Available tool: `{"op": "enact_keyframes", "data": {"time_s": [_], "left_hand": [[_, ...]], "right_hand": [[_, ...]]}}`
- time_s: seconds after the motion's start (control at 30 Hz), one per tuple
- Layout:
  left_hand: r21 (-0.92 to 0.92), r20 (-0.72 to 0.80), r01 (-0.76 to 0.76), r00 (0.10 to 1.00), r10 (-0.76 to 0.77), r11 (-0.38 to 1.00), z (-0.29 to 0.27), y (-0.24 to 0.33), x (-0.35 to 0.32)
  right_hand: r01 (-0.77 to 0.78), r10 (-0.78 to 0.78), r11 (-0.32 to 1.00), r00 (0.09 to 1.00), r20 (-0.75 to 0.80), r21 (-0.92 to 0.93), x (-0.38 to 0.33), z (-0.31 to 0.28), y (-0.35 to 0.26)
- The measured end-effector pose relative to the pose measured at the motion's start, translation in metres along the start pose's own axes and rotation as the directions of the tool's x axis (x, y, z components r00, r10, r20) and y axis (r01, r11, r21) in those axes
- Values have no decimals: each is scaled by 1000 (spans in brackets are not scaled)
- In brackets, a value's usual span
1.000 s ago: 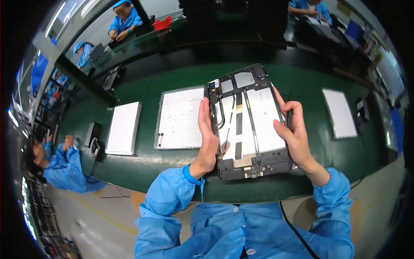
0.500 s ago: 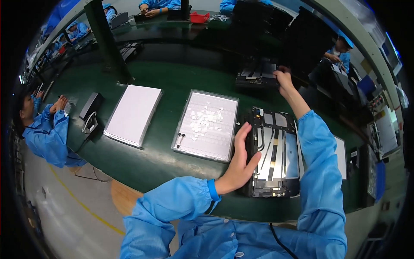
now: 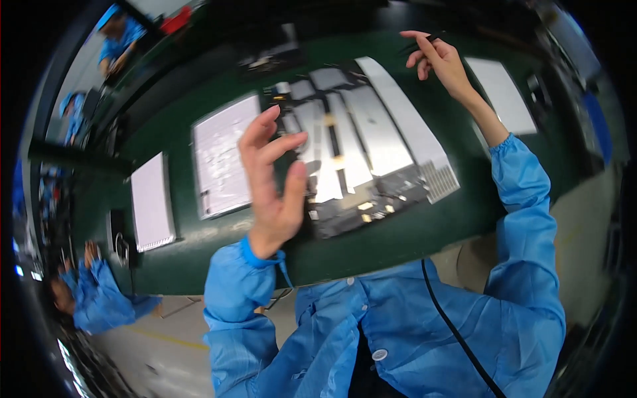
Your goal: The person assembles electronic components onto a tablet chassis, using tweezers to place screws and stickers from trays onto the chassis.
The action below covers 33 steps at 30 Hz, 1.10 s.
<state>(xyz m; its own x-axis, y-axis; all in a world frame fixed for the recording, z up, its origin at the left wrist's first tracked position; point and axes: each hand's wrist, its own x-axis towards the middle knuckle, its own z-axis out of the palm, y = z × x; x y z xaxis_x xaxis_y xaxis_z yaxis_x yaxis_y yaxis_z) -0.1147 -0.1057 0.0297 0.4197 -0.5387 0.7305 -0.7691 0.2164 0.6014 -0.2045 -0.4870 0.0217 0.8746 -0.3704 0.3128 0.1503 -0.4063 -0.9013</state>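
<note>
An opened tablet-like device (image 3: 368, 142), its silver panels and black strips exposed, lies before me on the green table. My left hand (image 3: 272, 179) hovers at its left edge, fingers apart and holding nothing. Beyond the device's far right corner, my right hand (image 3: 441, 66) is raised with a thin black tool (image 3: 410, 48) between its fingers; blur hides its exact kind. To the left of the device is a clear-edged tray (image 3: 209, 166) with small white pieces on a pale sheet. A long white strip (image 3: 405, 113) with a grid at its near end runs along the device's right side.
A stack of white sheets (image 3: 151, 202) and a dark box (image 3: 115, 229) stand farther left. Another opened device (image 3: 271, 54) lies at the back. A white sheet (image 3: 502, 96) rests at right. Co-workers in blue sit at left (image 3: 106, 292) and far left (image 3: 119, 40).
My view has swung right. My right hand has left the device at the back and now holds a thin black tool farther right. My left hand has lifted, its fingers spread.
</note>
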Motion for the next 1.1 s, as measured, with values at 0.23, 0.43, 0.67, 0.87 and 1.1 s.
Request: {"op": "enact_keyframes", "data": {"time_s": [0.23, 0.43, 0.67, 0.87, 1.1], "left_hand": [[-62, 783, -277, 583, 219, 959, 79, 74, 84], [238, 971, -644, 171, -166, 727, 135, 82, 65], [216, 976, -582, 127, -175, 784, 142, 84, 66], [215, 976, -572, 152, -155, 791, 145, 85, 67], [195, 980, -575, 136, -142, 795, 142, 81, 67]], "right_hand": [[-145, 172, 977, 969, -176, 158, -114, -38, 26], [-246, 229, 953, 967, 110, 177, -133, -22, -7], [-302, 236, 916, 937, 256, 262, -158, -22, -18], [-309, 240, 916, 933, 268, 255, -159, -19, -14], [-307, 239, 930, 923, 302, 203, -155, -21, -21]]}}
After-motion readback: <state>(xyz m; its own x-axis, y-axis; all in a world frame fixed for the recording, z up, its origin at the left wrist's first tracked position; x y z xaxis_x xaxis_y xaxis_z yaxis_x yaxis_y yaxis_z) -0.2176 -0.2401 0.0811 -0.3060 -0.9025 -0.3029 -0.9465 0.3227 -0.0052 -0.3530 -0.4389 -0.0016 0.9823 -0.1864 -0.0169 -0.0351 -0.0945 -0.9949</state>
